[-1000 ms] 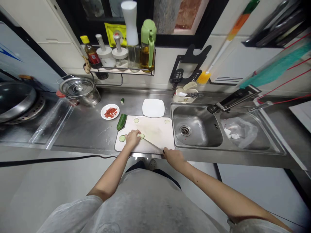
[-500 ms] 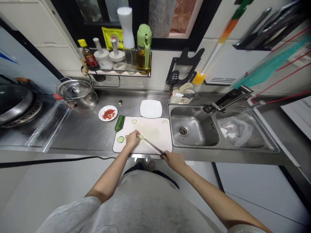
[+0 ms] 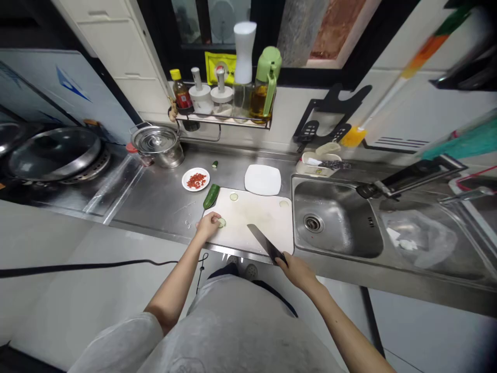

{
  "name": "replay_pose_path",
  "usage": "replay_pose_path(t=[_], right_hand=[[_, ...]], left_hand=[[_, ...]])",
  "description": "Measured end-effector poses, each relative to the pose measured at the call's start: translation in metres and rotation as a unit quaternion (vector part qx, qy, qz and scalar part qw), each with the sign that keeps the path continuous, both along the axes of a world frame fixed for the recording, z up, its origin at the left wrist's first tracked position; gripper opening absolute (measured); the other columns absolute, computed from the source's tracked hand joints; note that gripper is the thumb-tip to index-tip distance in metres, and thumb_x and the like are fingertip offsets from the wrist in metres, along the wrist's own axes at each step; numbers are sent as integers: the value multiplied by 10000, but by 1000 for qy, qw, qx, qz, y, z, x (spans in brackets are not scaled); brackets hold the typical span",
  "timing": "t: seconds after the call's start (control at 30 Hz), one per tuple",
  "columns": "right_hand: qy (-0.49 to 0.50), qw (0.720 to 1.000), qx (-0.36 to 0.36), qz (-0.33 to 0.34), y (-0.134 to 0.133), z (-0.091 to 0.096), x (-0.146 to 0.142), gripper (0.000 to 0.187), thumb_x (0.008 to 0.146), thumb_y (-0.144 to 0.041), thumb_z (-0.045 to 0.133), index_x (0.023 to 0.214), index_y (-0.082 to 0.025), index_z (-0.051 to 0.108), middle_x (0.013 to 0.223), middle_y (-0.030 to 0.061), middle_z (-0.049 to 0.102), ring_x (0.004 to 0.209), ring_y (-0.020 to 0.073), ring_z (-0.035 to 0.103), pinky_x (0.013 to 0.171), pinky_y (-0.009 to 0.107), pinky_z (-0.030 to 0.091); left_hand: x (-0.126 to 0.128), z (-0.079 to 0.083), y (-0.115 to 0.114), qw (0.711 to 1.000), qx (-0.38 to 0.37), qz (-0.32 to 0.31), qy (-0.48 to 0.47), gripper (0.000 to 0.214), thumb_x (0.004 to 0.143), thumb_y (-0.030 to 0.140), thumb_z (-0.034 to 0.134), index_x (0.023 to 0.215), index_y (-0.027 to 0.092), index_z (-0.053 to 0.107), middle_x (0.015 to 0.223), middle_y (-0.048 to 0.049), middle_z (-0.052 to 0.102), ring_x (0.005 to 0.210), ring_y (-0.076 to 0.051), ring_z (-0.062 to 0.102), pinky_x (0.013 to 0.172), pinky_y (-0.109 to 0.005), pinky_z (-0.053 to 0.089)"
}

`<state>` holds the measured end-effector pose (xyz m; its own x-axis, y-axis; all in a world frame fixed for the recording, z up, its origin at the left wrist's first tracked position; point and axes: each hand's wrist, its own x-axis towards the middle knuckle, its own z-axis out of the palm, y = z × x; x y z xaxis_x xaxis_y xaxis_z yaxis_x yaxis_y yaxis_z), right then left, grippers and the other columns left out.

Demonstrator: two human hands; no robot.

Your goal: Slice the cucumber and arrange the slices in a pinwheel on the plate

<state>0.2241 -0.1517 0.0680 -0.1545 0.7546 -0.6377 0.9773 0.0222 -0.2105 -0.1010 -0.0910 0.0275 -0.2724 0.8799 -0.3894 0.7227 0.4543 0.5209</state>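
My left hand (image 3: 208,227) is closed at the left edge of the white cutting board (image 3: 267,223), its fingers around pale green cucumber slices (image 3: 221,223). How many slices it holds is hidden. My right hand (image 3: 297,270) grips the dark handle of a knife (image 3: 263,239), whose blade slants up and left over the board, apart from the slices. A dark green length of cucumber (image 3: 212,197) lies across the board's upper left corner. One thin slice (image 3: 233,197) rests near the far edge, another (image 3: 284,203) at the upper right corner.
Behind the board stand an empty-looking white plate (image 3: 262,179) and a plate of chopped red pieces (image 3: 196,180). A small cucumber end (image 3: 215,164) lies beyond. To the right is the sink (image 3: 334,223) with its black faucet (image 3: 411,176); a steel pot (image 3: 159,145) stands left.
My left hand has moved left across the board with the slice, over the slices there. The knife has drawn away from it, its blade turned flatter. My view has shifted left.
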Motion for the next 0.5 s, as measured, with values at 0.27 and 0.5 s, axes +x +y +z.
replay_pose_path(t=[0.27,0.5], right_hand=[[-2,1000,-5,1,6,-1,-3,362,977,-433,309,1041,-182,562,989,135,684,918,253,645,655,273,368],[13,1000,-21,-3,8,-1,-3,374,981,-425,299,1085,-173,555,978,135,691,955,258,639,672,279,372]], left_hand=[[-32,-7,-5,998,-11,60,20,223,788,233,568,990,273,652,853,34,692,874,-159,617,851,-307,381],[-28,-4,-10,991,21,6,134,255,822,211,517,1038,268,641,1006,-54,674,1030,-248,570,921,-403,327]])
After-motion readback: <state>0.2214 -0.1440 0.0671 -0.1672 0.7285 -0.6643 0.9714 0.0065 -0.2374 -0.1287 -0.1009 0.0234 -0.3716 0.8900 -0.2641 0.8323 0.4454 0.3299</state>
